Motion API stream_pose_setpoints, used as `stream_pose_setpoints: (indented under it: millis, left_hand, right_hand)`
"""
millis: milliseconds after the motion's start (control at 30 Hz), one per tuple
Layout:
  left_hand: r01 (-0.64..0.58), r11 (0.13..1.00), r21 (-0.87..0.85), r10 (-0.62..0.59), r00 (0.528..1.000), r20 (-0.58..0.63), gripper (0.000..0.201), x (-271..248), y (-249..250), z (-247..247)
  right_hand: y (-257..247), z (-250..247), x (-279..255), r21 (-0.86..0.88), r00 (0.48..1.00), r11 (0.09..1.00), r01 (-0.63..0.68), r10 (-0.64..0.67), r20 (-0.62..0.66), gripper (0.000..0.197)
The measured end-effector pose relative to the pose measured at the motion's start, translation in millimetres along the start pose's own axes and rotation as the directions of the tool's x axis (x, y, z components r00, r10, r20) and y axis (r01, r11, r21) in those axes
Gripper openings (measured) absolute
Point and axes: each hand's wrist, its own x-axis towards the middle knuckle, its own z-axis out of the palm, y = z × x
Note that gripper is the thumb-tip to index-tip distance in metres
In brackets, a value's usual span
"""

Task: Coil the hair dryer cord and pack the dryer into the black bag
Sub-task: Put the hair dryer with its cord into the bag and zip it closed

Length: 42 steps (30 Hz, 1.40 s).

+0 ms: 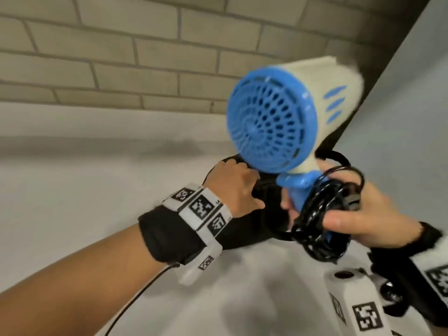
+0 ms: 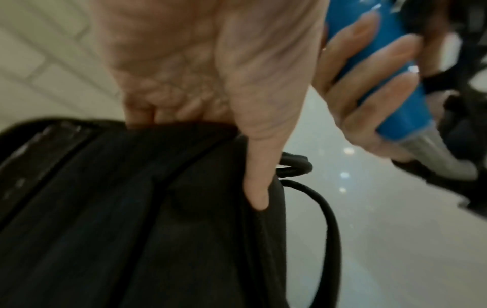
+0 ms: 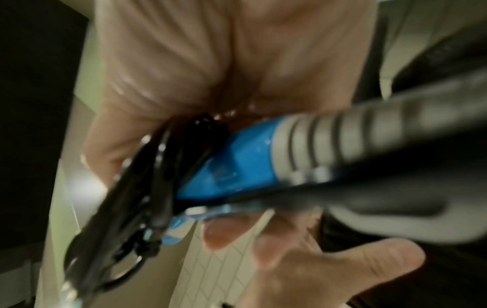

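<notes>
A blue and white hair dryer [image 1: 274,122] is held up in the air, its blue rear grille facing me. My right hand [image 1: 349,214] grips its blue handle [image 3: 237,164] together with the black cord [image 1: 322,214], which is coiled around the handle. Below and left of it, the black bag [image 2: 131,218] sits on the white surface. My left hand [image 1: 232,185] grips the bag's upper edge, thumb [image 2: 255,177] on the outside and fingers hidden behind the rim. The bag's strap [image 2: 326,218] loops down at its side.
A beige tiled wall [image 1: 121,57] stands behind the white counter [image 1: 72,178]. A dark panel [image 1: 378,76] and a pale wall lie at the right. Wrist cameras with coded tags sit on both forearms, and a thin cable runs along the left one.
</notes>
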Motion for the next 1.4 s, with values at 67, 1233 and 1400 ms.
stream_pose_setpoints:
  millis: [67, 1233, 1400]
  left_hand:
    - [-0.051, 0.998, 0.036, 0.046, 0.993, 0.110, 0.039, -4, 4, 2]
    - [-0.228, 0.896, -0.380, 0.233, 0.972, -0.035, 0.041, -58, -23, 17]
    - [-0.274, 0.895, -0.351, 0.249, 0.961, -0.117, 0.024, -59, -13, 22]
  right_hand:
    - [8, -1, 5, 0.010, 0.994, 0.998, -0.063, 0.062, 0.092, 0.053]
    - [52, -28, 34, -0.964, 0.845, 0.237, 0.118, 0.486, 0.223, 0.046]
    - [73, -11, 52, -0.931, 0.737, 0.322, 0.169, 0.586, 0.336, 0.054]
